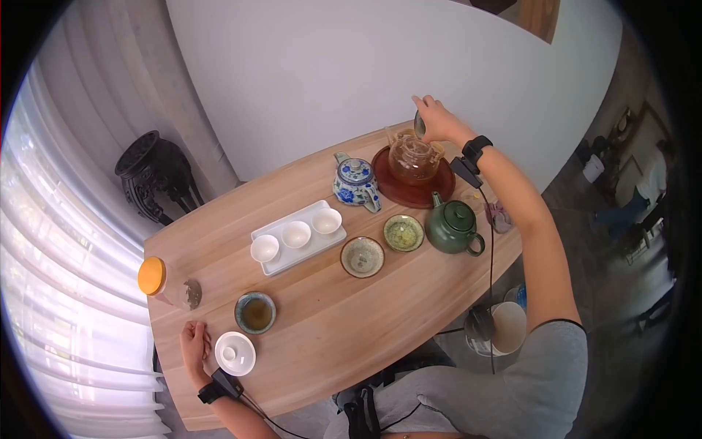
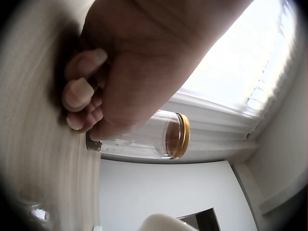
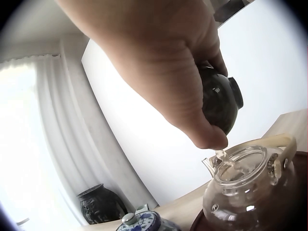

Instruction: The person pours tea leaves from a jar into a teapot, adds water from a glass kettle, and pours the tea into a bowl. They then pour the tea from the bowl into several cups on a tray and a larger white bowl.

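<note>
My right hand (image 1: 441, 123) grips a dark green, glossy cup (image 3: 220, 100) by its sides, tipped over the glass teapot (image 3: 236, 195). From the cup's lowered rim, a thin clear stream runs into the teapot's open mouth. The teapot has a pale looped handle and stands on a round reddish-brown tray (image 1: 395, 189). At the table's left end, my left hand (image 1: 194, 342) rests on the wood with loosely curled fingers and nothing in them. Beside it are a white lidded bowl (image 1: 245, 358) and a clear jar with an orange lid (image 1: 152, 276), dark bits at its bottom.
A blue-and-white teapot (image 1: 354, 192) and a green teapot (image 1: 447, 233) flank the tray. Three white cups sit on a white rectangular tray (image 1: 303, 251). Bowls include a speckled one (image 1: 362, 257), a greenish one (image 1: 404, 233) and one of brown liquid (image 1: 255, 313).
</note>
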The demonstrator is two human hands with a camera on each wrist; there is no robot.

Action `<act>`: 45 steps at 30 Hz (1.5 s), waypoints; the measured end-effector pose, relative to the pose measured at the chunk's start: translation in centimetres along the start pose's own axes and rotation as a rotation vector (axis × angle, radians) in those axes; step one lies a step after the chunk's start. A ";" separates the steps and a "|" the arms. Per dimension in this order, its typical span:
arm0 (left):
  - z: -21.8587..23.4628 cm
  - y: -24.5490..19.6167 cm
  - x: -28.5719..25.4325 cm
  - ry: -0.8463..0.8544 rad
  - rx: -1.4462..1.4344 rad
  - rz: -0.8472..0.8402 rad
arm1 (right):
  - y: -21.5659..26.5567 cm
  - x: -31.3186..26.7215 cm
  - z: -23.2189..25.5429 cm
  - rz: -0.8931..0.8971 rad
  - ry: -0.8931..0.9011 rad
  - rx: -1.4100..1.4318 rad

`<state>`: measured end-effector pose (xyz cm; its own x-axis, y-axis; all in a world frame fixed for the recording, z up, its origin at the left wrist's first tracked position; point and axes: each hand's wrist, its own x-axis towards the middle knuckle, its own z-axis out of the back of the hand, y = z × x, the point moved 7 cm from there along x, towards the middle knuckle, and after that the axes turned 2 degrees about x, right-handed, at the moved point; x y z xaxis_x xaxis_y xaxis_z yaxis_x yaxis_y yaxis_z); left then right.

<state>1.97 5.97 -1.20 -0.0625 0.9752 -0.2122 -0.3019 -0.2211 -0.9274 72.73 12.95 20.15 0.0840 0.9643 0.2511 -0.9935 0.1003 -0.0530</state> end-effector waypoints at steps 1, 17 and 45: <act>0.0 -0.1 0.0 -0.001 0.001 -0.005 | 0.4 -0.3 -0.3 0.002 -0.001 0.000; -0.2 -0.9 -0.7 -0.023 0.026 0.004 | 7.4 -4.9 -0.9 0.439 -0.453 -0.451; -0.1 -0.4 -0.2 -0.003 0.051 -0.007 | 32.1 -19.9 -9.4 0.143 -0.108 1.001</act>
<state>2.17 5.84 -0.80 -0.0632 0.9769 -0.2042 -0.3506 -0.2133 -0.9119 39.87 -0.71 4.41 0.0007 0.9190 0.3942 -0.6052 -0.3135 0.7317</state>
